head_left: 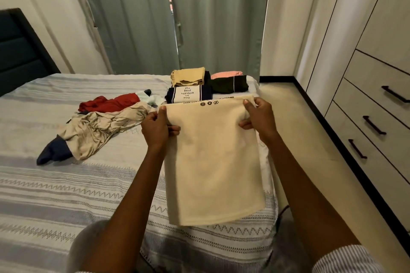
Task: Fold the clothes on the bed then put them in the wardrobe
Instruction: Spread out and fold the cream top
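A bed [55, 195] with a woven grey-and-white zigzag-striped cover sits beside pale wardrobe drawers [377, 104] with black handles. The left hand [155, 127] and right hand [258, 118] each pinch a far corner of a soft cream cloth [213, 162], folded into a long rectangle near the bed's right edge. Folded garments [193, 86] lie stacked just beyond, with crumpled clothes [99, 126] to the left.

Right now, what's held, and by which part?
Both hands, left hand and right hand, pinch the cream garment at its far corners, along the folded edge.
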`<move>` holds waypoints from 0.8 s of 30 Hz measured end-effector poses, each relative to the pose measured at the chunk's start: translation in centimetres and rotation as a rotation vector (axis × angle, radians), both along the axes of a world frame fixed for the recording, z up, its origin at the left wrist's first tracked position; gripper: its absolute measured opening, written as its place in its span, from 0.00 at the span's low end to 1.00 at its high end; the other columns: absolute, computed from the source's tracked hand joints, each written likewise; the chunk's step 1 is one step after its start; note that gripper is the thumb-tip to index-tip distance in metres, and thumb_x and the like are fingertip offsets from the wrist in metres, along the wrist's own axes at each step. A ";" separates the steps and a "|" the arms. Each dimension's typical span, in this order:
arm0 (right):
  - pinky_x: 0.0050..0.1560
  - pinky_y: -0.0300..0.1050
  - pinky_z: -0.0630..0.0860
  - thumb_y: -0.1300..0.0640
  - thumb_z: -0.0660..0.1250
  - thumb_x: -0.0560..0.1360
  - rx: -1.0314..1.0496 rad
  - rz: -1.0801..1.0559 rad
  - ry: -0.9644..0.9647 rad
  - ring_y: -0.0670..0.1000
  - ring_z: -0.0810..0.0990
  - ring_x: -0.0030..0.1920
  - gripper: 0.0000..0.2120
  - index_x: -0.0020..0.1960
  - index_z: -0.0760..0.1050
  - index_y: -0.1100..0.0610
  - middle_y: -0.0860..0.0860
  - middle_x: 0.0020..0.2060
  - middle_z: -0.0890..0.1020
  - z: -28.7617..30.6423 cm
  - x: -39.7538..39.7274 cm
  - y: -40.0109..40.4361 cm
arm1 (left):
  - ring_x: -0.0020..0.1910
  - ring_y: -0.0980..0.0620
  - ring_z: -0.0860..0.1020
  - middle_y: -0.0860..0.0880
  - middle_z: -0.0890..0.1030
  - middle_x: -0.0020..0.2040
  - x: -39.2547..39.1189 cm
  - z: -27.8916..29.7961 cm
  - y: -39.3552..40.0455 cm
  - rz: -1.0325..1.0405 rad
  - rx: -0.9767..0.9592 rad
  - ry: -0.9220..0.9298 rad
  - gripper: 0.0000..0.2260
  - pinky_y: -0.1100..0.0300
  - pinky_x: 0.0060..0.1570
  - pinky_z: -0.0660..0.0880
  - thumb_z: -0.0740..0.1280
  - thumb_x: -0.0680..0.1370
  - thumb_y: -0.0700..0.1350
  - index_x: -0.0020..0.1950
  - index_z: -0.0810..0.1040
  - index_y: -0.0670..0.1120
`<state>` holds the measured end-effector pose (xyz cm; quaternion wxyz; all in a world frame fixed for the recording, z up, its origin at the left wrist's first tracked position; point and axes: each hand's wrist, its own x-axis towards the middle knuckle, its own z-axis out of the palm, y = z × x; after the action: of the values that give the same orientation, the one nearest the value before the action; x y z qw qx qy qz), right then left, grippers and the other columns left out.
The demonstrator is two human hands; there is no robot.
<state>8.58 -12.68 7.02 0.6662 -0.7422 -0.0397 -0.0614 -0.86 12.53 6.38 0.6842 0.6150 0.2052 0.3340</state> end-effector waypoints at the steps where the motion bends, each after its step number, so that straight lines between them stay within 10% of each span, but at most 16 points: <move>1: 0.34 0.50 0.83 0.50 0.62 0.82 0.016 0.024 0.055 0.58 0.85 0.31 0.18 0.69 0.71 0.58 0.56 0.52 0.82 -0.7 0.8 0.2 | 0.25 0.47 0.81 0.39 0.81 0.32 0.7 -0.5 0.3 -0.020 -0.017 0.020 0.16 0.57 0.25 0.79 0.65 0.81 0.52 0.47 0.76 0.39; 7: 0.43 0.36 0.80 0.58 0.60 0.83 0.156 0.174 0.235 0.50 0.84 0.45 0.05 0.49 0.70 0.57 0.58 0.54 0.78 -7.0 3.3 1.5 | 0.34 0.49 0.83 0.36 0.81 0.45 3.8 -6.3 1.8 -0.121 -0.069 0.169 0.16 0.59 0.36 0.81 0.63 0.82 0.54 0.49 0.75 0.39; 13: 0.58 0.45 0.79 0.62 0.63 0.81 0.280 0.226 0.218 0.56 0.81 0.57 0.06 0.52 0.78 0.62 0.56 0.52 0.81 -11.4 2.2 0.2 | 0.44 0.45 0.81 0.42 0.81 0.41 2.8 -10.5 2.2 -0.144 -0.149 0.232 0.19 0.50 0.46 0.81 0.64 0.81 0.54 0.40 0.79 0.40; 18: 0.60 0.52 0.75 0.60 0.68 0.76 -0.034 0.149 0.331 0.55 0.83 0.55 0.04 0.48 0.81 0.54 0.50 0.48 0.85 -16.1 1.1 -0.1 | 0.53 0.45 0.81 0.49 0.84 0.47 -1.0 -16.4 0.6 -0.287 0.119 0.442 0.11 0.54 0.52 0.78 0.63 0.74 0.31 0.44 0.82 0.44; 24: 0.58 0.51 0.74 0.61 0.65 0.76 -0.689 0.097 0.218 0.57 0.76 0.59 0.11 0.53 0.82 0.51 0.51 0.53 0.84 -19.1 -0.7 0.2 | 0.50 0.45 0.79 0.49 0.83 0.53 -2.7 -19.0 -0.7 -0.179 0.714 0.694 0.11 0.52 0.52 0.75 0.64 0.73 0.38 0.45 0.83 0.51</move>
<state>7.85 -12.46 -12.03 0.3797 -0.9225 -0.0217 0.0668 -3.54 11.80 -12.63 0.3486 0.9006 0.2400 0.0990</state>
